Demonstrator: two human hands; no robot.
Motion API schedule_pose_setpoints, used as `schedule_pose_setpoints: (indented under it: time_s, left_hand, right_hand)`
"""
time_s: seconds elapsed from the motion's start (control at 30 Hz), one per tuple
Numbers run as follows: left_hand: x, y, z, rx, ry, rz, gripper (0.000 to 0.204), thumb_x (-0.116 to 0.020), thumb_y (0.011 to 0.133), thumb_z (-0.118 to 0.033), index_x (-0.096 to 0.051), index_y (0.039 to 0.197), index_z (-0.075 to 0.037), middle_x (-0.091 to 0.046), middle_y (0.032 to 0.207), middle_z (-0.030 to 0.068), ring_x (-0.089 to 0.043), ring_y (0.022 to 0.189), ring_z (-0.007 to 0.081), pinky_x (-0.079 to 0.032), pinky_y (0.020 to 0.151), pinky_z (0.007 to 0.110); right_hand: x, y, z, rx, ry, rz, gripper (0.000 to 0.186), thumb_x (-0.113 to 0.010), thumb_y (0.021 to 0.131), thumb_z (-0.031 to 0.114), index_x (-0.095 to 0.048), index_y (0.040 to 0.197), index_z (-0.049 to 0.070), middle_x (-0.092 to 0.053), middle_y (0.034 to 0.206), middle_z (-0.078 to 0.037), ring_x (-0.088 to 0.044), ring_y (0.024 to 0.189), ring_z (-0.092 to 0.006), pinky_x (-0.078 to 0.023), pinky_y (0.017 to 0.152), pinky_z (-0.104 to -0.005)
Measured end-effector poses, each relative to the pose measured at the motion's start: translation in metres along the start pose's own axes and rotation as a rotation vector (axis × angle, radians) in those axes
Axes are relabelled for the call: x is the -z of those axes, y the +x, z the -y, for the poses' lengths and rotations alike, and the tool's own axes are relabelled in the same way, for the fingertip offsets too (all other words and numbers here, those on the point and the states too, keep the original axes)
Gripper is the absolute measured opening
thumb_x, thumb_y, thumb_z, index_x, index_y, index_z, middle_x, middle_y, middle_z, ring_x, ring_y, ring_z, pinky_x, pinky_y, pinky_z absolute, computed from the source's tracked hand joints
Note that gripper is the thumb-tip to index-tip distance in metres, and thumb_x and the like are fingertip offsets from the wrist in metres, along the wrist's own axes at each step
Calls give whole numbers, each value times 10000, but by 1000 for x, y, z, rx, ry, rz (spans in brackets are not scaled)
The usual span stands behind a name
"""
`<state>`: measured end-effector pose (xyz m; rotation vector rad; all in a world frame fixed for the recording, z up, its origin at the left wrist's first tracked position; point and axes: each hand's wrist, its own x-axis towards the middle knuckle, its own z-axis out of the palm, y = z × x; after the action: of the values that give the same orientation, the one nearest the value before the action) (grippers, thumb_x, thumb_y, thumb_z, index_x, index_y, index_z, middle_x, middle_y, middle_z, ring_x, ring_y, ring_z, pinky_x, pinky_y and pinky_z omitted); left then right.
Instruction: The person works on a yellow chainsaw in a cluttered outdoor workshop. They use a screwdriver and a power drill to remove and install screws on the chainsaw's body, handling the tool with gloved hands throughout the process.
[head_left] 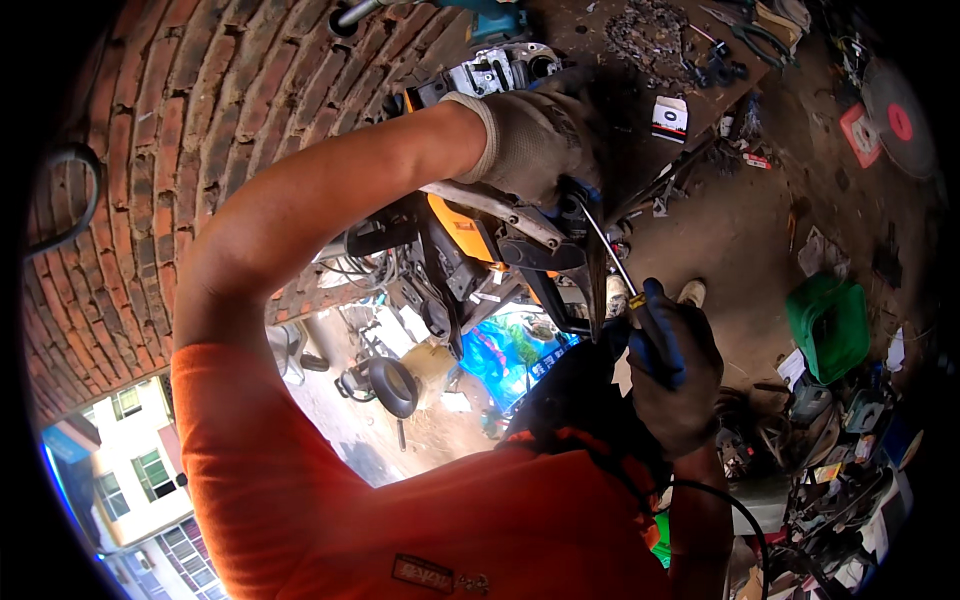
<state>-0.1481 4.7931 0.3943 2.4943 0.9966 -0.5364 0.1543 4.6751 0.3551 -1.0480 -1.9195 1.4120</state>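
Observation:
My left hand [530,140], in a pale knit glove, presses down on and grips the top of an orange and black power tool [462,232] with a silver bar across it. My right hand [672,365], in a dark glove, is closed around the blue and black handle of a screwdriver [612,262]. The thin shaft runs up and left, and its tip meets the tool just under my left hand. My orange sleeve fills the lower left and hides the tool's underside.
A brick wall [150,150] curves along the left. A dark workbench [640,70] above holds metal scraps [650,30], pliers and a small white box [670,117]. A green container [828,325], a round grey disc [898,118] and cluttered parts lie on the right.

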Motion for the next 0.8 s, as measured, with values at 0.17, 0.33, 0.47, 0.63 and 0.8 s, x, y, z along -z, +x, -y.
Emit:
schedule_pose_setpoints:
  time_s: [0.17, 0.33, 0.47, 0.63, 0.8]
  left_hand:
    - [8, -1, -8, 24, -32, 68, 557, -763, 691, -270, -703, 1243, -219, -630, 1346, -6, -481, 1331, 300, -216, 1211, 469]
    - [-1, -6, -1, -80, -11, -68, 347, -708, 727, -240, -763, 1067, -199, -708, 1136, 53, -594, 1170, 290, -444, 1024, 411]
    - [4, -7, -10, -60, 9, 27, 538, -776, 681, -272, -722, 1214, -223, -653, 1308, -11, -522, 1284, 268, -349, 1126, 434]
    - [-2, -8, -3, -72, -39, -21, 508, -771, 679, -269, -738, 1184, -215, -664, 1289, -13, -539, 1256, 264, -380, 1102, 424]
    - [1, -6, -1, -55, -45, -11, 500, -762, 680, -274, -742, 1176, -210, -668, 1279, 0, -551, 1241, 278, -389, 1092, 434]
  right_hand:
    - [-5, -2, 3, -46, 80, -56, 433, -678, 810, -55, -606, 1234, -3, -642, 1107, -153, -649, 1003, -287, -485, 938, -383]
    - [-10, -4, 8, -59, 35, 35, 462, -709, 744, 1, -623, 1198, 20, -664, 1019, -150, -643, 913, -334, -406, 969, -500]
    - [-11, 9, 39, 54, -244, 95, 505, -692, 763, 45, -587, 1256, 4, -649, 1043, -194, -667, 854, -360, -439, 926, -515]
    - [-7, 17, 75, -40, -623, 319, 609, -704, 773, 79, -529, 1354, 29, -627, 1116, -228, -682, 813, -388, -565, 714, -463]
    - [-2, 23, 99, -95, -715, 320, 581, -701, 792, 73, -532, 1346, 26, -629, 1149, -230, -680, 874, -399, -559, 776, -465]
